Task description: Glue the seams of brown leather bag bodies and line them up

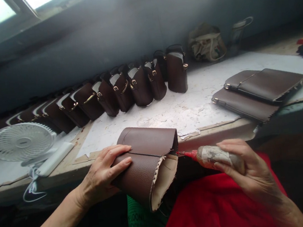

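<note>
Leather piece: your brown leather piece (137,154) is held above your lap, before the table edge; long axis slants down rightward, open end toward lower right.
Left hand: your left hand (106,175) clamps its left side.
Right hand: your right hand (248,167) grips the bottle (215,156), nozzle pointing left at the opening.

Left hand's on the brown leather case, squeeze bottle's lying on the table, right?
Not lying there: the head view shows the squeeze bottle in the right hand, red nozzle near the brown leather case. The left hand is on the case, as stated.
</note>
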`<act>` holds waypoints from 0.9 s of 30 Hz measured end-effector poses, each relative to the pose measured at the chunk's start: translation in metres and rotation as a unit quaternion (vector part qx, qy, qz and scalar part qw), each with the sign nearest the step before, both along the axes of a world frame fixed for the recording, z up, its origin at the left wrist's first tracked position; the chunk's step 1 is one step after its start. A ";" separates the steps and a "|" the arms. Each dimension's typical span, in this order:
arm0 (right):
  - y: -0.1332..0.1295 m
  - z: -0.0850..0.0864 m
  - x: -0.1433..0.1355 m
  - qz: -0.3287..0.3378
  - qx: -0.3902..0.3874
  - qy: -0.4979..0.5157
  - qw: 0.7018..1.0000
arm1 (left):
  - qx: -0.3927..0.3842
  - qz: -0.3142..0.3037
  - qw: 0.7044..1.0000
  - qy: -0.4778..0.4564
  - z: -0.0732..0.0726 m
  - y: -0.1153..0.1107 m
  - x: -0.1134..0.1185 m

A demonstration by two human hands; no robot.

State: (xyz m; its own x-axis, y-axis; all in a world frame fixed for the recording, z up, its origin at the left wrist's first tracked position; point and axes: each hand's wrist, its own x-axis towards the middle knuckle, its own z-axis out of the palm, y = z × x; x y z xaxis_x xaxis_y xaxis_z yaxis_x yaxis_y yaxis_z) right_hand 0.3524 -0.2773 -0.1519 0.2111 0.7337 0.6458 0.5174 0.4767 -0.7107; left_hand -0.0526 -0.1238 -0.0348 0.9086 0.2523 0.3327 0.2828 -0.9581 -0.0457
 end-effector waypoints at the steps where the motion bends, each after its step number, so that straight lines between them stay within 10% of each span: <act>1: 0.000 0.001 -0.001 -0.014 0.010 0.002 1.000 | 0.005 -0.004 1.000 -0.004 0.000 0.000 0.000; 27: 0.009 0.007 -0.001 -0.042 0.052 -0.005 0.998 | 0.033 -0.030 0.997 -0.065 -0.010 0.005 0.002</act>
